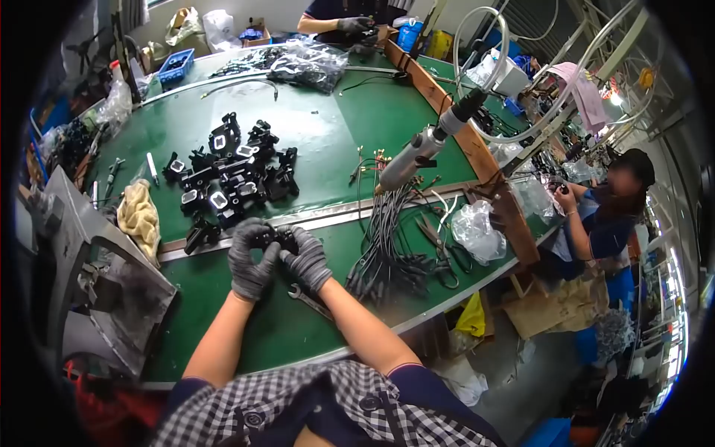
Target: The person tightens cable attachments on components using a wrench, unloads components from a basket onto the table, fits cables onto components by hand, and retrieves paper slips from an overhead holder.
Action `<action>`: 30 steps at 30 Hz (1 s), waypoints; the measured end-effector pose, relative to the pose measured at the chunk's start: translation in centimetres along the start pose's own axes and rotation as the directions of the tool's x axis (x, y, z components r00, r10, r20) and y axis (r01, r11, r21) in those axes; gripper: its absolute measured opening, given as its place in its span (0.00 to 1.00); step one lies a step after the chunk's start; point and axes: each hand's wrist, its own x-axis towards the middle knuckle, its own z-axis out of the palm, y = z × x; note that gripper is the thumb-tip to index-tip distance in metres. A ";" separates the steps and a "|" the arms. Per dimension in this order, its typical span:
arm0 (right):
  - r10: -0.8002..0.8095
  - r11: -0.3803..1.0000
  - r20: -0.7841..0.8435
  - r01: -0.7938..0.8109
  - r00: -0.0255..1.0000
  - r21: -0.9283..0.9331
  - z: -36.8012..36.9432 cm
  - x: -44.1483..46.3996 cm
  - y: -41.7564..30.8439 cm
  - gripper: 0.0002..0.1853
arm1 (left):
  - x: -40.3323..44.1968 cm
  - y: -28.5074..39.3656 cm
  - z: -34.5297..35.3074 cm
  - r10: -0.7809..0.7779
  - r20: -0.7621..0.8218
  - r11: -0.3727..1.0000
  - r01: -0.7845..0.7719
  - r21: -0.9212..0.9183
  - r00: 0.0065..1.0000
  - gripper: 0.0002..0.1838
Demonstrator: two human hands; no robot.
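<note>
My left hand (251,262) and my right hand (306,259), both in grey gloves, meet at the near side of the green table. Their fingers are closed around a small black part (283,237), mostly covered by the gloves. Just beyond them is a heap of black plastic parts (240,177), some with pale square faces. An open-ended wrench (307,299) lies beside my right wrist. To the right spreads a bundle of black cables (383,242) with thin wire ends.
A power screwdriver (410,160) hangs over the cables. Pliers (433,235) and a clear plastic bag (477,232) lie at right, near a wooden divider (477,149). A grey metal bracket (112,276) and cloth (139,216) stand left. Co-workers (607,216) are across and right.
</note>
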 end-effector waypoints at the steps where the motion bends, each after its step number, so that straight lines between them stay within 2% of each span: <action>1: -0.003 1.000 -0.010 0.003 1.000 0.000 0.1 0.2 0.5 0.27 | -0.3 -0.8 0.1 -0.003 0.064 1.000 0.001 0.028 0.998 0.16; 3: -0.006 0.969 -0.023 0.012 1.000 0.248 0.2 0.3 1.7 0.21 | -0.7 -1.8 0.7 -0.023 0.187 0.996 0.008 0.084 0.982 0.18; 4: -0.002 0.929 -0.020 0.009 1.000 0.371 0.4 0.2 2.3 0.18 | -0.6 -1.9 0.8 -0.032 0.189 0.996 0.016 0.086 0.982 0.18; 5: 0.012 0.925 -0.011 -0.006 1.000 0.381 0.1 0.1 1.9 0.18 | -0.5 -1.9 0.7 -0.138 0.238 0.990 0.132 0.039 0.961 0.19; 7: 0.264 0.895 0.284 -0.344 0.922 0.285 -2.5 0.6 -0.6 0.17 | -0.1 -2.1 0.0 -0.347 0.350 0.926 0.377 -0.020 0.870 0.22; 8: 0.386 0.841 0.418 -0.500 0.822 0.208 -3.2 0.6 -1.9 0.17 | 1.0 -1.9 -0.7 -0.379 0.362 0.914 0.405 0.006 0.851 0.22; 9: 0.411 0.812 0.436 -0.539 0.801 0.224 -3.5 0.2 -3.6 0.17 | 2.7 -1.3 -1.4 -0.491 0.500 0.800 0.597 -0.065 0.713 0.23; 10: 0.350 0.853 0.413 -0.469 0.841 0.231 -3.8 0.0 -5.8 0.16 | 3.8 -1.0 -1.9 -0.556 0.628 0.632 0.767 -0.106 0.545 0.23; 11: 0.283 0.890 0.389 -0.392 0.877 0.234 -4.0 -0.5 -7.1 0.17 | 4.1 -1.0 -2.1 -0.587 0.630 0.602 0.794 -0.081 0.509 0.23; 12: 0.309 0.872 0.407 -0.427 0.860 0.240 -4.1 -1.5 -7.5 0.17 | 4.1 -1.0 -2.1 -0.576 0.640 0.470 0.846 -0.250 0.509 0.24; 13: 0.223 0.960 0.351 -0.266 0.909 0.081 -4.4 -2.0 -7.9 0.18 | 4.2 -1.2 -2.0 -0.558 0.641 0.326 0.850 -0.414 0.527 0.26; 14: 0.116 0.992 0.310 -0.092 0.944 -0.090 -4.7 -2.4 -8.1 0.18 | 4.2 -1.2 -1.6 -0.570 0.642 0.314 0.858 -0.406 0.512 0.26; 15: 0.000 0.961 0.289 0.079 0.957 -0.264 -5.0 -3.1 -8.3 0.18 | 4.0 -1.1 -0.9 -0.566 0.578 0.300 0.800 -0.520 0.588 0.26; 16: 0.015 0.964 0.293 0.064 0.956 -0.260 -5.8 -4.2 -8.4 0.18 | 3.8 -1.0 -0.2 -0.561 0.503 0.288 0.725 -0.625 0.657 0.27; 17: 0.038 0.910 0.323 0.101 0.946 -0.402 -6.7 -5.9 -8.6 0.17 | 3.5 -0.9 0.2 -0.559 0.420 0.274 0.637 -0.721 0.715 0.27; 18: 0.063 0.832 0.352 0.146 0.934 -0.536 -7.3 -7.1 -8.6 0.15 | 3.3 -1.0 0.5 -0.568 0.423 0.262 0.642 -0.721 0.706 0.27; 22: 0.177 0.762 0.341 0.091 0.923 -0.641 -7.7 -9.5 -7.6 0.14 | 2.7 -1.4 1.0 -0.569 0.524 0.183 0.718 -0.671 0.634 0.30; 23: 0.192 0.754 0.325 0.073 0.926 -0.653 -8.0 -9.4 -7.4 0.14 | 2.8 -2.1 0.4 -0.529 0.579 0.117 0.728 -0.675 0.621 0.28; 25: 0.106 0.823 0.272 0.069 0.957 -0.564 -9.1 -8.5 -6.9 0.14 | 2.9 -3.5 -0.6 -0.435 0.671 -0.015 0.740 -0.673 0.601 0.24; 27: 0.060 0.847 0.235 0.076 0.970 -0.527 -10.8 -7.4 -6.1 0.14 | 2.7 -4.1 -1.1 -0.421 0.702 -0.054 0.757 -0.651 0.574 0.22; 29: 0.064 0.845 -0.039 -0.075 0.997 -0.529 -13.2 -5.7 -5.0 0.12 | 2.5 -4.3 -1.8 -0.424 0.732 -0.096 0.778 -0.621 0.533 0.21; 30: 0.047 0.841 -0.027 -0.054 0.999 -0.538 -13.5 -4.4 -4.7 0.12 | 2.2 -4.1 -1.8 -0.421 0.720 -0.091 0.764 -0.639 0.552 0.21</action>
